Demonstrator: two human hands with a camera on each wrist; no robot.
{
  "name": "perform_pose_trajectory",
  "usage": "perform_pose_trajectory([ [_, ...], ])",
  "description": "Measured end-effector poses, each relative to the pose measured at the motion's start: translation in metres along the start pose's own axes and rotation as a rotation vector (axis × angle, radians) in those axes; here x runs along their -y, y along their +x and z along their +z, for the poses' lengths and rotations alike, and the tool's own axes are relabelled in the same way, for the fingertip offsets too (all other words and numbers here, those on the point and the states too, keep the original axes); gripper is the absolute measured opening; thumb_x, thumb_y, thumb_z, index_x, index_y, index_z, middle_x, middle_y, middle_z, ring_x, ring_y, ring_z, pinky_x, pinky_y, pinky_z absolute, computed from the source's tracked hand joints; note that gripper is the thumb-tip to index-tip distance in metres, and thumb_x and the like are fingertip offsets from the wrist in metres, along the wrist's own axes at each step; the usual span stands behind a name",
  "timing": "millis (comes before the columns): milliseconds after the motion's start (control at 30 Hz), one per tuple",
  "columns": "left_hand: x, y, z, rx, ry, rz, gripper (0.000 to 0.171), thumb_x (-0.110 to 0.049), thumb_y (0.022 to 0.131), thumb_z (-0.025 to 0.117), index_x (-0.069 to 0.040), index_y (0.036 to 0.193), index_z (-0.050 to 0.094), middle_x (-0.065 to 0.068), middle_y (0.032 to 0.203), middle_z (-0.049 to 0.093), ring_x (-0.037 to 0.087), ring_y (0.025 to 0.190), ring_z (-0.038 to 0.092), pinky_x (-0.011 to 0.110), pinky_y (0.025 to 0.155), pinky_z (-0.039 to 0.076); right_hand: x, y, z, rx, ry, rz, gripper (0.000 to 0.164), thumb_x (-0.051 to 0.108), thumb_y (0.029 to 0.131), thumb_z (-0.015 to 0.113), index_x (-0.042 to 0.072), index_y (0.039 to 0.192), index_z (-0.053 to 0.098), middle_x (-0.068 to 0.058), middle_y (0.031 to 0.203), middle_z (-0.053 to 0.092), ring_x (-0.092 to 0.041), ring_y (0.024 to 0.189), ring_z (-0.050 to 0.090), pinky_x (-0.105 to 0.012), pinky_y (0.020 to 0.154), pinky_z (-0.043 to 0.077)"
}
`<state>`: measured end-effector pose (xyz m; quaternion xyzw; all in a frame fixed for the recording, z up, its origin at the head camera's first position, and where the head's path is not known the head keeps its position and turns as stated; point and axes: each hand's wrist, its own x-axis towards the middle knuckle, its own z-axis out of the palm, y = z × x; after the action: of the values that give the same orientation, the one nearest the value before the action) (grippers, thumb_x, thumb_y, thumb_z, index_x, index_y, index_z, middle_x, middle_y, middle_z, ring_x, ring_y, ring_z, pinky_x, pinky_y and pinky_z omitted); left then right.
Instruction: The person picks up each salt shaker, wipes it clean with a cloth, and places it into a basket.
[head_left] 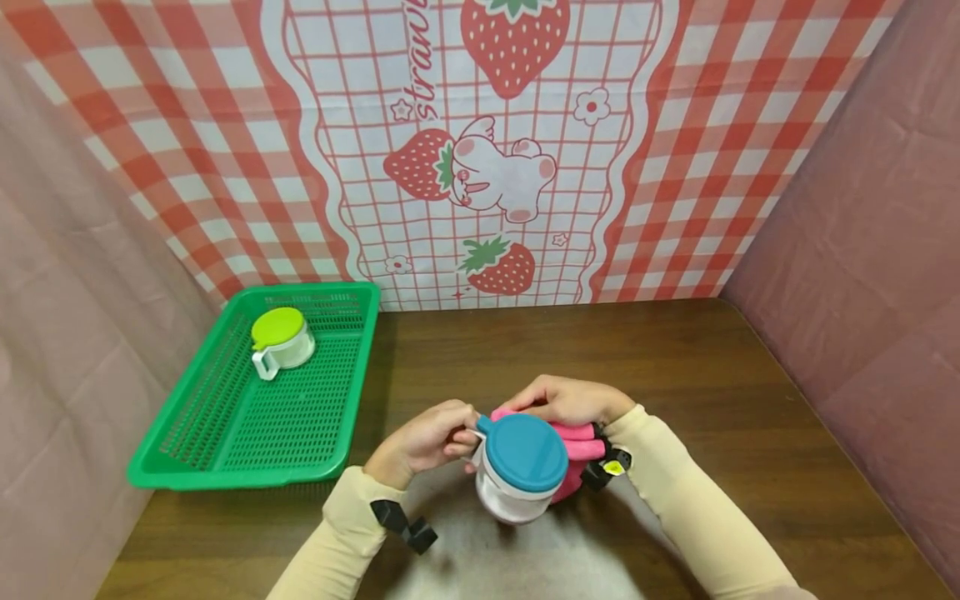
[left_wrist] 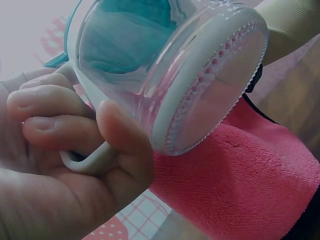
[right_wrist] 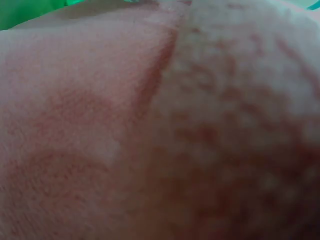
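A clear jar (head_left: 516,502) with a blue lid (head_left: 527,452) and a white side handle (left_wrist: 92,165) is held up near the table's front, tilted. My left hand (head_left: 427,442) grips the handle, fingers curled through it. On the jar's far right side, my right hand (head_left: 573,402) holds a pink cloth (head_left: 587,450) against it; the jar hides part of the cloth and the fingertips. The left wrist view shows the jar's ribbed base rim (left_wrist: 217,85) in front of the cloth. Blurred skin fills most of the right wrist view.
To the left stands a green perforated basket (head_left: 367,375). Inside, near its back, sits a similar jar (head_left: 297,353) with a yellow-green lid. A strawberry-print checked curtain (head_left: 675,208) hangs behind the brown wooden table (head_left: 720,400); pink fabric hangs at both sides.
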<state>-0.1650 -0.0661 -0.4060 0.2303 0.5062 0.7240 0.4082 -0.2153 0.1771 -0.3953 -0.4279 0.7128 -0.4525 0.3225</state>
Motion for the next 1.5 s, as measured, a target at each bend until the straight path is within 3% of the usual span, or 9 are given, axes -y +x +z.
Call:
perform_pose_trajectory([
  [133,0.001,0.0,0.0,0.003,0.012,0.019,0.032,-0.006,0.082,0.033,-0.02,0.054,0.033,-0.014,0.052,0.029,-0.002,0.043,0.033,0.025,0.058,0.044,-0.002,0.0,0.001,-0.005,0.014,-0.006,0.036,0.013,0.097,0.056,-0.002,0.129,0.059,-0.018,0.119,0.068,-0.01,0.106,0.065,-0.025,0.093,0.052],
  [367,0.002,0.001,-0.002,-0.001,-0.008,0.029,0.032,-0.007,0.082,0.034,-0.022,0.054,0.035,-0.015,0.053,0.031,-0.004,0.044,0.034,0.016,0.05,0.027,-0.005,0.001,0.001,-0.02,0.031,-0.014,0.033,0.013,0.097,0.054,0.0,0.127,0.062,-0.015,0.118,0.068,-0.012,0.104,0.065,-0.026,0.092,0.053],
  [500,0.002,0.002,-0.002,0.011,-0.017,0.029,0.033,-0.007,0.083,0.035,-0.022,0.053,0.036,-0.015,0.053,0.032,-0.004,0.044,0.034,0.016,0.049,0.023,-0.005,0.002,0.0,-0.011,0.031,-0.039,0.032,0.012,0.098,0.053,0.0,0.126,0.063,-0.015,0.117,0.069,-0.014,0.104,0.065,-0.028,0.092,0.053],
  [800,0.001,0.001,-0.002,0.014,0.008,0.007,0.032,-0.006,0.083,0.033,-0.02,0.054,0.034,-0.014,0.052,0.031,-0.001,0.043,0.032,0.023,0.058,0.039,0.0,0.007,0.0,0.028,0.009,-0.066,0.032,0.011,0.097,0.054,-0.001,0.126,0.062,-0.016,0.117,0.068,-0.012,0.104,0.065,-0.027,0.093,0.052],
  [1000,0.003,0.002,-0.002,0.026,0.024,-0.003,0.032,-0.006,0.083,0.034,-0.02,0.054,0.036,-0.014,0.052,0.032,-0.002,0.043,0.033,0.023,0.058,0.041,0.002,0.008,0.0,0.052,-0.01,-0.08,0.032,0.01,0.098,0.052,0.0,0.127,0.062,-0.016,0.119,0.067,-0.013,0.105,0.064,-0.028,0.094,0.052],
  [1500,0.004,0.003,0.0,0.019,0.055,0.041,0.031,-0.006,0.083,0.034,-0.019,0.055,0.035,-0.014,0.052,0.033,-0.001,0.043,0.032,0.026,0.057,0.043,0.006,0.004,0.0,-0.045,-0.014,-0.095,0.031,0.011,0.097,0.055,-0.003,0.122,0.064,-0.016,0.114,0.069,-0.013,0.1,0.064,-0.027,0.089,0.053],
])
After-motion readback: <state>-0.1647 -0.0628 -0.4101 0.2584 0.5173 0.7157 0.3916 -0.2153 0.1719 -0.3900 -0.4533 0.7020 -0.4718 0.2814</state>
